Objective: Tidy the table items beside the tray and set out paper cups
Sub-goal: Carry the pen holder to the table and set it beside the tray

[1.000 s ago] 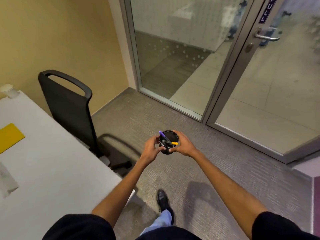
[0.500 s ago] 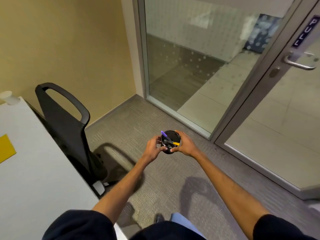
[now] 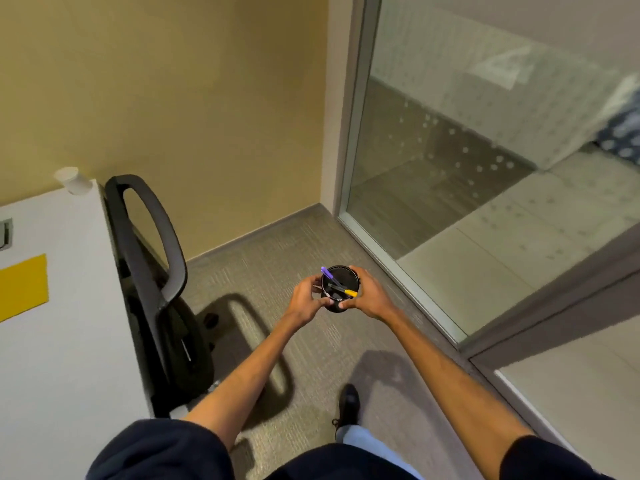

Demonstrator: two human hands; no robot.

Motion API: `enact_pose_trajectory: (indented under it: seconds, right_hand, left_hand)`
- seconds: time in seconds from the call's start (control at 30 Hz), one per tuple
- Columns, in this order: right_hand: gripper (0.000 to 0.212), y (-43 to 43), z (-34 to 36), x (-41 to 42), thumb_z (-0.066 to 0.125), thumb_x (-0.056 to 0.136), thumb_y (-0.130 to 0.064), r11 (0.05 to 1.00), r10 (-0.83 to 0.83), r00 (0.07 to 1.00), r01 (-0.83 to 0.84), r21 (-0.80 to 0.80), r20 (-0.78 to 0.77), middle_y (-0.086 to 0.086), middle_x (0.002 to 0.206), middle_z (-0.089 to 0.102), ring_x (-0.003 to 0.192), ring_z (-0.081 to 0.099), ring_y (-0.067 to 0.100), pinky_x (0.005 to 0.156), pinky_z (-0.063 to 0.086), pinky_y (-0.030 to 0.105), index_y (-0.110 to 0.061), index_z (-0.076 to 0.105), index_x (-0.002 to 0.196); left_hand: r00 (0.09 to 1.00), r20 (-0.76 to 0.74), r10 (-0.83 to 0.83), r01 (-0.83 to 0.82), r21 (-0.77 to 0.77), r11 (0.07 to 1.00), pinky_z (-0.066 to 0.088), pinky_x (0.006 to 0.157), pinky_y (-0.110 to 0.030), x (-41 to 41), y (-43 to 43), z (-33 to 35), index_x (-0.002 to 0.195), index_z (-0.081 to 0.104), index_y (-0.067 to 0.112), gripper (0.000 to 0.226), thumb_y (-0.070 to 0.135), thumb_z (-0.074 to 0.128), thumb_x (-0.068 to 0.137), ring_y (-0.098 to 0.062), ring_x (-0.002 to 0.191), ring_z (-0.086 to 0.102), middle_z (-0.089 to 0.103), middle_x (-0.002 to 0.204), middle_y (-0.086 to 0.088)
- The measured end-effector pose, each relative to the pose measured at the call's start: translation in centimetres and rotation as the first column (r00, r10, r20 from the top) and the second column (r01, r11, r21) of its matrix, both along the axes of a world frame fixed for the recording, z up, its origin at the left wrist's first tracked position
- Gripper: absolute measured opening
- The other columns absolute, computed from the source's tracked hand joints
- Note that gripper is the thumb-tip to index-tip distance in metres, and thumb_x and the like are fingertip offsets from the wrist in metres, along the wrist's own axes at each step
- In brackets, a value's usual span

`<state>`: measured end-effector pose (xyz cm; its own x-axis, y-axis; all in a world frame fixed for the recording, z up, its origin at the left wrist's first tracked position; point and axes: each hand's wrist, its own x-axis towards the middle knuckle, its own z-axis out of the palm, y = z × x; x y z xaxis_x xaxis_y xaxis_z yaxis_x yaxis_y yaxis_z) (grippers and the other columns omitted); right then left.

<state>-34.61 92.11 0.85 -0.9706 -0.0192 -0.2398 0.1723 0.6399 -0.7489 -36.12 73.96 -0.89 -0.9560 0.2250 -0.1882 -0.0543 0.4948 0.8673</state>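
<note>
We stand on grey-brown ribbed carpet [image 3: 277, 271] in the corner of a small room, with a matte ochre wall [image 3: 173, 98] at eleven o'clock and a tall glass panel [image 3: 467, 168] in a pale metal frame running from twelve to three. A smooth white table [image 3: 69, 341] fills the nine-o'clock side; on it lie a flat yellow sheet [image 3: 22, 287] and, at the far corner, a small white paper cup [image 3: 71, 180]. Just beside the table's edge stands a black office chair [image 3: 152, 271] with a curved loop-shaped back, casting a shadow on the carpet. At the centre, out over the floor and well apart from the table, we hold a round black pen holder [image 3: 339, 289] — a purple marker [image 3: 329, 274] and a yellow-capped one [image 3: 346, 292] lean inside it. Our left hand [image 3: 306, 301] and right hand [image 3: 369, 296] are both clamped around its sides, thumbs pressing the near wall. One dark shoe [image 3: 348, 405] shows at six o'clock.
</note>
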Motion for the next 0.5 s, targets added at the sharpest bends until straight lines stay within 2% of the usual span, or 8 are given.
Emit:
enact_pose_trajectory:
  seconds: [0.23,0.5]
  right_hand:
    - [0.096,2.4,0.7,-12.7,0.092,0.052,-0.025,0.99,0.139,0.99,-0.139,0.005,-0.016,0.0,0.131,0.056,0.119,0.054,0.019,0.1,0.047,0.039,-0.023,0.043,0.135]
    - [0.098,0.3,0.4,-23.1,0.093,0.05,-0.028,0.958,0.287,0.957,-0.287,0.018,-0.039,-0.001,0.131,0.057,0.118,0.054,0.018,0.097,0.048,0.038,-0.023,0.045,0.135]
  left_hand:
    - [0.987,-0.03,0.156,-0.156,0.011,0.988,0.047,0.082,-0.024,-9.7,1.9,1.5,0.126,0.054,0.005,0.062,0.005,0.08,0.07,-0.017,0.095,0.061,0.064,0.114,-0.009]
    - [0.959,-0.022,0.283,-0.283,-0.019,0.959,0.05,0.083,-0.027,-16.8,0.4,1.9,0.129,0.051,0.005,0.062,0.006,0.078,0.074,-0.017,0.095,0.061,0.062,0.12,-0.008]
